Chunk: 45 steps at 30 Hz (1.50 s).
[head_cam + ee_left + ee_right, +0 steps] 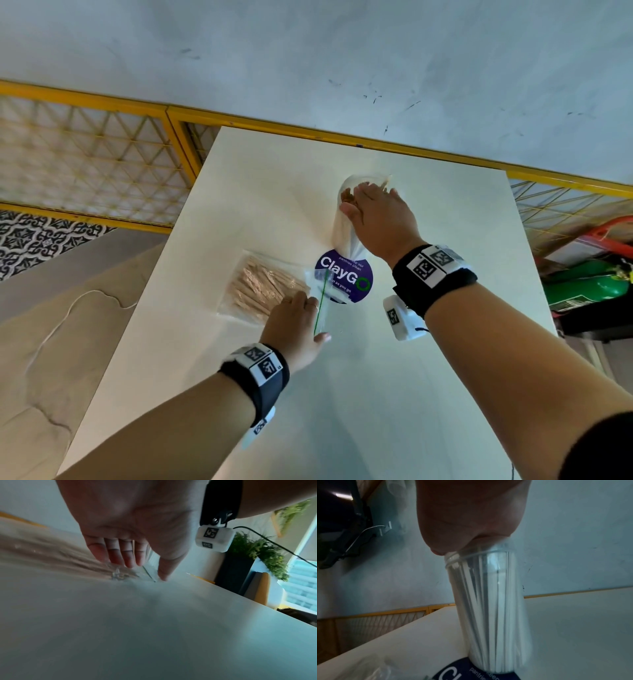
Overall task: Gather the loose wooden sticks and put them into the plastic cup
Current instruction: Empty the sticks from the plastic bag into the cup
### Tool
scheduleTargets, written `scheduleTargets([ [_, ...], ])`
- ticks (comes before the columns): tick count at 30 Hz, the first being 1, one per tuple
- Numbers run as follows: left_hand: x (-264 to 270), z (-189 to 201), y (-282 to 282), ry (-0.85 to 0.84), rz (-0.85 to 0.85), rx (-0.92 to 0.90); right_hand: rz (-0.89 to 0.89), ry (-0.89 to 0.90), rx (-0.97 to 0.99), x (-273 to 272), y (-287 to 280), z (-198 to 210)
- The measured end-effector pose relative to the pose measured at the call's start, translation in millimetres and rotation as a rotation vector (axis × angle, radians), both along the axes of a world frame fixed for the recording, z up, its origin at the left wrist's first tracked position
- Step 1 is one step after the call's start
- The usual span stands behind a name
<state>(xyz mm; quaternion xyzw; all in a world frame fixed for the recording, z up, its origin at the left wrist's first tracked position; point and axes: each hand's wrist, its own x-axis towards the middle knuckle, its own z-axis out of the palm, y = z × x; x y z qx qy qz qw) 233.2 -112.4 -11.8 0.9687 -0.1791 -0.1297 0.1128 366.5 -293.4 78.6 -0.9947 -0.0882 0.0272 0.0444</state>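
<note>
Head view, right hand [380, 219] atop plastic cup [344, 226], sticks [489, 601] inside

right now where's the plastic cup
In the head view the plastic cup stands upright right of the table's centre, on the purple ClayGo sticker, with the right hand over its rim.

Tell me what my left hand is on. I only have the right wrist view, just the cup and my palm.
Observer: Your left hand rests on a clear zip bag of wooden sticks, left of the plastic cup.
Operator: Say whether it grips the bag.
Observer: No. In the left wrist view the fingers are straight, tips on the plastic.
Operator: Check the cup top.
Observer: Your right hand covers the mouth; stick ends poke out past it.
</note>
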Motion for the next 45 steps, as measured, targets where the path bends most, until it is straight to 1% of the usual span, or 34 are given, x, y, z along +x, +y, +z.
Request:
scheduleTargets([
  [3,-2,-7,-3,-0.006,0.101,-0.002,0.002,0.002,0.024,-2,-3,-3],
  [6,-3,-9,-2,0.003,0.13,0.029,0.039,0.033,-0.012,-2,-6,0],
  [7,-3,-8,-3,0.011,0.129,0.049,0.038,-0.008,0.016,-3,-7,2],
  [9,-4,-9,-5,0.012,0.13,0.067,-0.009,-0.142,0.131,-11,-10,6],
  [12,-4,-10,-5,0.025,0.148,-0.003,-0.097,-0.285,0.329,-35,-14,6],
  [14,-4,-10,-3,0.056,0.163,-0.06,-0.079,-0.4,0.412,-59,-13,-1],
  [15,-4,-10,-2,0.074,0.169,-0.074,-0.073,-0.392,0.447,-72,-11,-4],
  [16,-5,-10,-1,0.097,0.181,-0.084,-0.087,-0.295,0.481,-86,-7,-7],
  [19,-5,-5,2,0.211,0.275,-0.18,-0.204,0.21,0.462,-120,5,-21],
  [20,-4,-2,3,0.265,0.305,-0.243,-0.227,0.358,0.473,-128,8,-25],
  [22,-3,7,6,0.399,0.347,-0.442,-0.291,0.621,0.598,-139,16,-26],
  [23,-4,14,7,0.462,0.361,-0.555,-0.325,0.719,0.681,-144,21,-25],
  [24,-5,22,8,0.512,0.371,-0.646,-0.337,0.78,0.754,-147,25,-24],
  [25,-8,30,8,0.548,0.373,-0.707,-0.325,0.796,0.805,-151,30,-22],
  [27,-12,47,8,0.555,0.369,-0.756,-0.284,0.756,0.859,-156,39,-15],
  [30,-14,68,12,0.495,0.389,-0.753,-0.302,0.703,0.915,-157,49,0],
  [33,-17,86,14,0.44,0.44,-0.741,-0.264,0.681,0.829,-158,57,16],
  [34,-18,92,14,0.394,0.434,-0.691,-0.266,0.658,0.8,-158,59,18],
  [35,-18,97,14,0.319,0.406,-0.594,-0.303,0.63,0.794,-157,60,20],
  [37,-15,110,21,0.112,0.354,-0.377,-0.4,0.562,0.762,-156,58,27],
  [38,-11,117,27,0.027,0.368,-0.319,-0.438,0.531,0.731,-157,55,34],
  [39,-5,124,35,-0.021,0.399,-0.3,-0.47,0.508,0.705,-156,52,40],
  [41,2,135,51,-0.038,0.464,-0.309,-0.506,0.464,0.683,-155,47,57],
  [43,1,137,60,-0.002,0.478,-0.335,-0.483,0.422,0.658,-153,51,75],
  [45,-4,135,64,0.112,0.529,-0.473,-0.419,0.386,0.642,-148,60,87],
])
